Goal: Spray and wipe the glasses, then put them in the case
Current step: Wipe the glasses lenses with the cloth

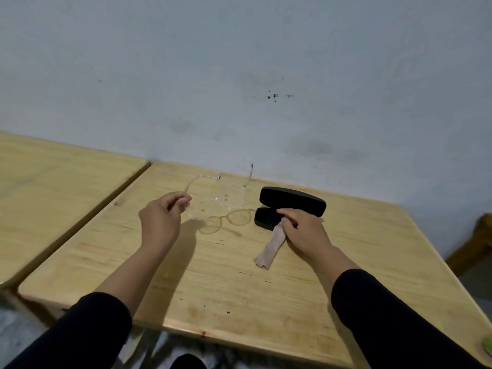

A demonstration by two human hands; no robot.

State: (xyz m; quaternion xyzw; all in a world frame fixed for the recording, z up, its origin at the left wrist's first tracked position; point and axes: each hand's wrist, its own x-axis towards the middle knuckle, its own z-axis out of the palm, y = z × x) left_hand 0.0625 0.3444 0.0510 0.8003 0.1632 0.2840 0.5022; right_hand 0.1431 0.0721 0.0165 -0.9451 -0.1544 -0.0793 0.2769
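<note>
One pair of clear-framed glasses (213, 199), lenses flecked yellow, held above table (213, 275); left hand (161, 218) pinches one temple. Long axis runs left-right, arms pointing far. Right hand (303, 227) grips cloth (271, 247) beside open black case (291, 206).

readable text: none | glasses case (292, 201): plain black, no brand or label visible | cloth (271, 245): no print seen | wall (266, 75): dark specks only, possibly stains, not lettering | numbers, signs: none

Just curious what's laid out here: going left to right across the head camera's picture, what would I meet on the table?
left hand → glasses → cloth → right hand
</note>
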